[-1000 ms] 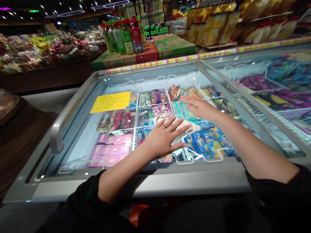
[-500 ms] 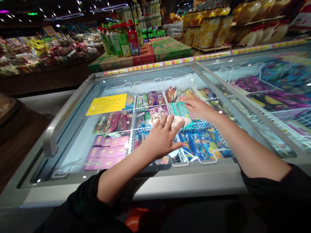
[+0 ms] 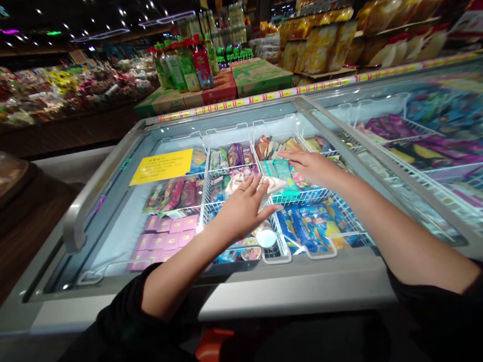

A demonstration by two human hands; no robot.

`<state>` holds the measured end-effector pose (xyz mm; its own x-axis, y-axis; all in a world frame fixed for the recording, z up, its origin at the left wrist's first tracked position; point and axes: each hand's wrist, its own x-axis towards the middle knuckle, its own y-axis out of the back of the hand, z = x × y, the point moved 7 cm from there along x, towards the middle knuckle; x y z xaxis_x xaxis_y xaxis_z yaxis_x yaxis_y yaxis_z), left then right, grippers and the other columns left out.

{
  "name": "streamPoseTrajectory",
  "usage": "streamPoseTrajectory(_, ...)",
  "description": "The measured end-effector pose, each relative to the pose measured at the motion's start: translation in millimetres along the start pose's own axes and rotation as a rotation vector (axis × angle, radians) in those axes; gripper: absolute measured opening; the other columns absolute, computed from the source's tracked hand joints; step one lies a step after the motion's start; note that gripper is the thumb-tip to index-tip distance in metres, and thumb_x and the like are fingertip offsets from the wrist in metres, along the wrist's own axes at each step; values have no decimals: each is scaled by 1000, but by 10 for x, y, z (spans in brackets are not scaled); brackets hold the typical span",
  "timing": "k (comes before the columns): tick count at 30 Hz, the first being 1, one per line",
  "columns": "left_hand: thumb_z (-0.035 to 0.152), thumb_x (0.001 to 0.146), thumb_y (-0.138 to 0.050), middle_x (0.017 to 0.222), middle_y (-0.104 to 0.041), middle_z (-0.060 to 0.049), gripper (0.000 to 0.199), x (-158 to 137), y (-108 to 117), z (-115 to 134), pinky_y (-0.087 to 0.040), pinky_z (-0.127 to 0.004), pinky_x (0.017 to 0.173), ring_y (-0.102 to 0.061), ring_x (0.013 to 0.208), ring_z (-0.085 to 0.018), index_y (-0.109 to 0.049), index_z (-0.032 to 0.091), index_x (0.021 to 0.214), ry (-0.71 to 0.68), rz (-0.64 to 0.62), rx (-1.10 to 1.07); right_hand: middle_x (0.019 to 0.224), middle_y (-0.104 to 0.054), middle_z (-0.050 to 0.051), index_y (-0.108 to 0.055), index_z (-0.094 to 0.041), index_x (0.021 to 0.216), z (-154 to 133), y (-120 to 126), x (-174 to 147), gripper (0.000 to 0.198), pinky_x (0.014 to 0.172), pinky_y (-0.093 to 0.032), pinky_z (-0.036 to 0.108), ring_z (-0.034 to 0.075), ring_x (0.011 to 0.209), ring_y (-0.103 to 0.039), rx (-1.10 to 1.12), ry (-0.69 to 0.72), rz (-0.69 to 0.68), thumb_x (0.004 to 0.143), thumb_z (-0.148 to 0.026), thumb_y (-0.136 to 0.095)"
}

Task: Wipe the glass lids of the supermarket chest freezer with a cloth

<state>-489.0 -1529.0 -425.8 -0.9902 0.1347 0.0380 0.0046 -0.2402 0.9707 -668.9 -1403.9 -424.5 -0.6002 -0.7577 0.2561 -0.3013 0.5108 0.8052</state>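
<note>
My left hand [image 3: 241,208] lies palm down over a whitish cloth [image 3: 277,185] on the glass lid of a chest freezer [image 3: 298,294]. Its fingers are stretched out and a little apart, with the cloth bunched beneath and beyond the fingertips. To the right, my right hand [image 3: 311,167] is flat above the glass, fingers extended, holding nothing. It is apart from the cloth. Under the glass, wire baskets [image 3: 305,195] hold blue packets [image 3: 311,226], turquoise packets [image 3: 281,173] and pink boxes [image 3: 166,240]. My palms are hidden.
A yellow paper sign [image 3: 162,166] is on the lid's left part, near a grey handle [image 3: 73,221]. Behind the freezer stand bottles [image 3: 184,65] on cartons [image 3: 260,75] and jars of yellow food [image 3: 322,48]. A metal frame bar [image 3: 339,125] crosses at right.
My left hand and the cloth have slid slightly left, and the left fingers are closer together. The right hand stays nearly in place. The view has shifted a little.
</note>
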Motion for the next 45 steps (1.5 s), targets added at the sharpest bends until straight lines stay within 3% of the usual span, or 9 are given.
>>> streamPoseTrajectory(3, 62, 109, -44, 174, -28, -20, 77, 243, -51, 91, -25, -47, 134, -24, 164, -34, -36, 10, 165, -37, -11, 49, 148, -67, -4, -73, -36, 138, 27, -10, -12, 48, 130, -35, 56, 29, 146, -56, 2, -7, -7, 94, -24, -58)
streamPoseTrajectory(8, 57, 112, -38, 173, -31, -20, 69, 802, 5, -348, -27, -52, 132, -25, 163, -36, -39, 11, 164, 86, 32, 20, 150, -66, -3, -72, -35, 140, 48, -1, -53, 47, 130, -36, 54, 28, 146, -56, 7, -40, 8, 97, -25, -55)
streamPoseTrajectory(12, 56, 112, -36, 172, -35, -17, 63, 652, 24, -541, -29, -58, 131, -27, 163, -36, -43, 17, 162, 114, 82, -27, 150, -66, -4, -71, -36, 141, -4, 5, -55, 47, 130, -36, 53, 26, 147, -55, 0, -19, 4, 98, -25, -54)
streamPoseTrajectory(17, 61, 111, -37, 173, -33, -18, 71, 357, 7, -199, -30, -52, 132, -26, 163, -33, -41, 14, 163, 41, 59, -47, 152, -64, -4, -71, -36, 140, -56, -77, -27, 48, 131, -34, 51, 26, 148, -53, -24, 1, -32, 98, -23, -53)
streamPoseTrajectory(24, 46, 114, -39, 174, -31, -17, 59, 818, 40, -296, -27, -48, 133, -26, 163, -31, -43, 11, 161, 48, 41, -33, 152, -63, -5, -69, -37, 143, -48, -8, -91, 51, 130, -36, 53, 26, 148, -54, -14, -32, -18, 97, -22, -52)
streamPoseTrajectory(28, 48, 112, -41, 173, -31, -16, 60, 509, 26, -301, -29, -55, 131, -27, 163, -33, -41, 15, 163, 45, 53, -45, 151, -64, -4, -69, -35, 143, -64, 19, -79, 51, 131, -35, 51, 26, 147, -54, -27, -29, -7, 96, -21, -53)
streamPoseTrajectory(34, 52, 112, -40, 174, -30, -14, 65, -47, -34, 273, -30, -47, 133, -26, 163, -30, -40, 13, 164, -171, -59, -34, 152, -63, -4, -71, -34, 141, -95, -96, -53, 49, 131, -35, 51, 25, 147, -55, -18, 6, -44, 97, -22, -53)
streamPoseTrajectory(40, 40, 112, -44, 173, -31, -15, 59, 177, 28, -121, -30, -48, 133, -28, 162, -30, -39, 13, 164, -39, -11, 16, 152, -63, -3, -70, -34, 142, -90, -12, -117, 48, 131, -34, 54, 28, 148, -53, 8, -41, -28, 97, -24, -56)
streamPoseTrajectory(45, 46, 112, -42, 173, -31, -14, 62, -253, -7, 5, -31, -49, 133, -26, 163, -31, -39, 14, 165, -78, -64, 2, 151, -63, -3, -71, -34, 141, -100, -20, -103, 49, 131, -35, 53, 27, 147, -54, -21, -5, -37, 97, -21, -54)
